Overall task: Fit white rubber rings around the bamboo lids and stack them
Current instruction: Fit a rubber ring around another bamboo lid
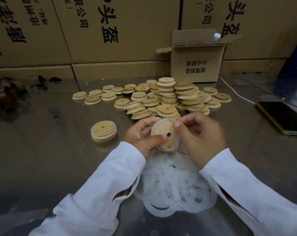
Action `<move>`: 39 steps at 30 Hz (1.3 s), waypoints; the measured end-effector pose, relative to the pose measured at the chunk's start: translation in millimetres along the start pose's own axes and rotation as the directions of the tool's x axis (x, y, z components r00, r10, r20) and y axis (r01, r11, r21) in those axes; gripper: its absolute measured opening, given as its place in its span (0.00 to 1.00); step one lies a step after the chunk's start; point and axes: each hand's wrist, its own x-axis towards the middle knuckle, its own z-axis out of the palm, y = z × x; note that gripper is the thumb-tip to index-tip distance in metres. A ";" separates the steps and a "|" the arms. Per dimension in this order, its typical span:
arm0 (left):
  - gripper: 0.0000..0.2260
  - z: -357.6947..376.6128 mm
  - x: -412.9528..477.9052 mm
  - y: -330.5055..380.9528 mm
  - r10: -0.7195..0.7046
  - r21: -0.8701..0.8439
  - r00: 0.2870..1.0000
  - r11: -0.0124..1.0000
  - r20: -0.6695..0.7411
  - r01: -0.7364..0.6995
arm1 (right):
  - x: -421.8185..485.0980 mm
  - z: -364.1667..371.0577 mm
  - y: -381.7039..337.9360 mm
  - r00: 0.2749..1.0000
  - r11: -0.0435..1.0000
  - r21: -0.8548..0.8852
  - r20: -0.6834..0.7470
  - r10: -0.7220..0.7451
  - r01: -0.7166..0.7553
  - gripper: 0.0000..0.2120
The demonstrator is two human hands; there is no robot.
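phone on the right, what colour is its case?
Yellow, around a dark screen; the phone shows in the head view, the only one.

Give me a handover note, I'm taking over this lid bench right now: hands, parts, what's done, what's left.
Left hand grips a bamboo lid.
Right hand pinches a white ring partly worked round it.
Done: short ringed stack at left.
Left: seat this ring, add the lid to the stack, then ring the bare lids behind, from the ring pile near you.
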 end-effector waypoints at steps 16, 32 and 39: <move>0.04 1.2 -3.7 6.8 0.116 0.332 0.993 0.936 0.014 -0.114 | 4.4 -6.1 -6.8 0.989 0.996 0.068 0.134 0.056 -0.066 0.07; 0.11 -2.7 -2.4 6.5 0.090 0.304 0.995 0.950 -0.033 -0.075 | -2.0 -2.0 -8.9 0.989 0.997 0.031 0.135 0.059 -0.064 0.04; 0.16 -0.4 -2.0 2.7 0.081 0.258 0.992 0.965 -0.092 -0.055 | -5.2 -1.4 -8.4 0.998 0.994 -0.092 -0.011 -0.063 0.062 0.02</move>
